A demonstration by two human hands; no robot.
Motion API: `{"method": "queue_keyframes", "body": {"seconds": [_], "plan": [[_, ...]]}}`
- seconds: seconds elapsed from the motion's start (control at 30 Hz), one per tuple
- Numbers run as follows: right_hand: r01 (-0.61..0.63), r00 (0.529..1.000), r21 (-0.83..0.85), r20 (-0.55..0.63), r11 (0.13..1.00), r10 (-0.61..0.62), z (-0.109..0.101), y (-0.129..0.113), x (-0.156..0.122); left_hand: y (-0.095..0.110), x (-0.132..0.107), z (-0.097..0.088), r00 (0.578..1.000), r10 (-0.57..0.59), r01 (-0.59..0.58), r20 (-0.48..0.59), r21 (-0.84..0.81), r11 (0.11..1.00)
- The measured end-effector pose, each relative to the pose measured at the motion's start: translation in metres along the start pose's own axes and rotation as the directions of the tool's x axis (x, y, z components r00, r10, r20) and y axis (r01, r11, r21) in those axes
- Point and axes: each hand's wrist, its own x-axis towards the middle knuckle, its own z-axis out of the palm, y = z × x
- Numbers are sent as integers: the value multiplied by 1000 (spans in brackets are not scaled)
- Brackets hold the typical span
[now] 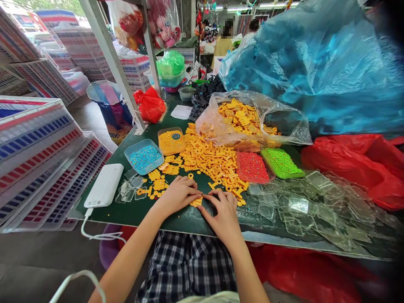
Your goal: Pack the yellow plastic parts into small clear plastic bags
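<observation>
My left hand (178, 194) and my right hand (223, 212) meet near the front edge of the dark green table (139, 212), fingertips pinching a small yellow plastic part (197, 202) that lies on the tabletop. Just beyond the hands spreads a pile of yellow plastic parts (208, 158). More of them fill an open clear bag (249, 120) behind the pile. Trays of small beads stand around the pile: blue (144, 158), yellow (171, 141), red (252, 167) and green (282, 162).
Clear plastic lids (303, 206) lie scattered at the right, a few more by a white power bank (104, 185) at the left. Red bags (356, 164), a big blue bag (315, 63) and stacked boxes (38, 164) surround the table. People stand at the back.
</observation>
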Motion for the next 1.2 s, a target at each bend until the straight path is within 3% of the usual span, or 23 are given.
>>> {"method": "queue_keyframes", "body": {"seconds": [0.6,0.87,1.03,1.13,1.2], "plan": [[37,999,-8,-1,999,-37,1,2,-2,0,3,-5,1000,1,0,6,-152,988],[86,996,-28,30,996,-86,0,6,-1,-2,7,-1,993,-16,0,-117,-135,991],[91,995,-19,-33,996,-91,2,2,-3,8,6,2,974,-11,-7,-226,-77,997],[125,989,-18,-76,992,-127,5,5,-4,7,2,-12,939,-71,65,-337,-30,997],[140,986,-26,-89,990,-142,8,9,-5,-8,-4,-31,896,-181,198,-406,1,980]]}}
